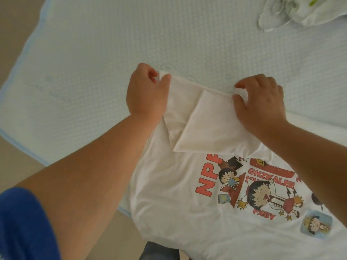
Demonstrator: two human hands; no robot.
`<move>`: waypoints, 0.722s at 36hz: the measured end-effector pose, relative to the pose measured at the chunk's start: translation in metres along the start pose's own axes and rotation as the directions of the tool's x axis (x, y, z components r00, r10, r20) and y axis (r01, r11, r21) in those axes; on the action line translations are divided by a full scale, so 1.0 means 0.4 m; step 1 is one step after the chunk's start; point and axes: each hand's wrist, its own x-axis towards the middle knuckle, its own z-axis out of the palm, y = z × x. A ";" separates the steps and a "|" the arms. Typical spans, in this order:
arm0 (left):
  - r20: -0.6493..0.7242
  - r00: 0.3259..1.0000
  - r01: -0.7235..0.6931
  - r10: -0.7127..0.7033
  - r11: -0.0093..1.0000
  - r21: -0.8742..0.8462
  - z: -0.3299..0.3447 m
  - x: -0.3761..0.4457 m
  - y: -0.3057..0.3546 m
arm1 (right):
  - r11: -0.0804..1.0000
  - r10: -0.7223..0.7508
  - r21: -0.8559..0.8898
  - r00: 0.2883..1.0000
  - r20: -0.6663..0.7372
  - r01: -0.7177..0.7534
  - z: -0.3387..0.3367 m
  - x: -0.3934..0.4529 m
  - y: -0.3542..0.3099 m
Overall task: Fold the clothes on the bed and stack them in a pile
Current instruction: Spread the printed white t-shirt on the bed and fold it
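White T-shirt point(178, 199) spread flat across the near corner of the bed point(93, 62), printed side up, its lower edge hanging past the bed edge toward the viewer. Big cartoon print point(262, 192) across the fabric: dark-haired children, red blocks, yellow stars, coral-red capitals reading "NP…", "GHZKALEE" and "PXGY", plus a small pale-blue patch with two more figures near the right side. Far end folded back over itself into a plain white flap point(202, 117), two overlapping layers with crisp diagonal edges, covering the top of the print. Soft wrinkles across the rest of the cloth.

Left hand point(145, 92) clamped on the flap's far left corner, thumb over the cloth, fingers curled behind it. Right hand point(261, 102) pinching the flap's far right corner, thumb and fingertips bunching a little white fabric between them. Flap edge pulled taut between the two. Both forearms bare, reaching in from the near side; blue sleeve point(24, 226) at the lower left.

Bed covered in a pale mint, waffle-textured sheet with light blue piping along its edge. Crumpled white garment point(287, 12) with a touch of green lying well apart at the far right corner. Beige floor point(16, 27) beyond the bed on the left.
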 end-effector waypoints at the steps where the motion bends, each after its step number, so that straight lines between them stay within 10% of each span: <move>1: 0.010 0.991 -0.137 0.137 0.990 0.017 -0.004 -0.027 0.005 | 0.997 -0.070 0.028 0.997 -0.034 0.071 -0.008 -0.024 -0.016; 4: 0.287 0.830 -0.500 0.478 0.866 0.003 0.006 -0.120 0.010 | 0.961 -0.276 0.025 0.961 0.034 0.275 0.003 -0.113 -0.055; 7: 0.613 0.634 -0.693 0.471 0.698 0.180 0.047 -0.154 -0.030 | 0.965 -0.214 -0.082 0.932 0.293 0.248 0.038 -0.160 -0.043; 17: 0.631 0.725 -0.640 0.278 0.612 0.465 0.097 -0.011 -0.077 | 0.961 -0.108 -0.195 0.914 0.390 0.197 0.101 -0.118 0.024; 26: 0.519 0.794 -0.458 0.317 0.873 0.167 -0.017 -0.094 -0.020 | 0.999 -0.006 -0.040 0.967 0.256 0.017 0.038 -0.259 -0.041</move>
